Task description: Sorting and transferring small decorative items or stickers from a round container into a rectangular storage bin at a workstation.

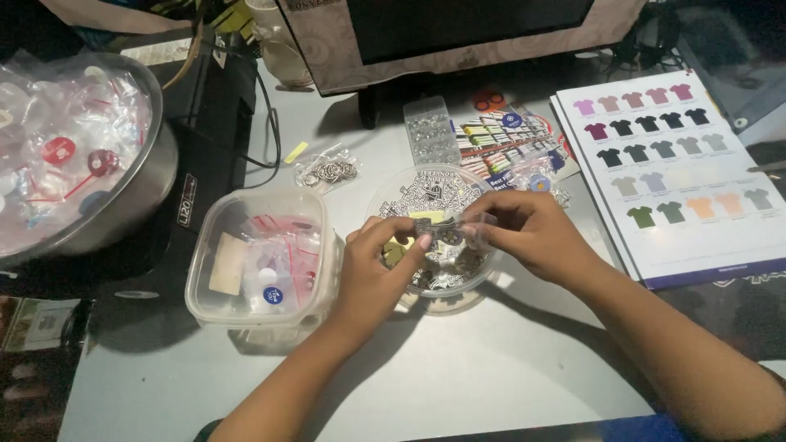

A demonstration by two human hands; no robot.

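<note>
A small clear packet (446,227) is pinched between the fingertips of the left hand (372,266) and right hand (528,229), just above the round clear tub (483,270) of tiny pieces; a slipped pinch could scatter contents across the table (491,368).

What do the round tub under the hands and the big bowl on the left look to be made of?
The round see-through tub looks like thin clear plastic: its contents show through the wall. The large grey bowl looks like brushed metal, probably steel, with a dull sheen along its side.
</note>
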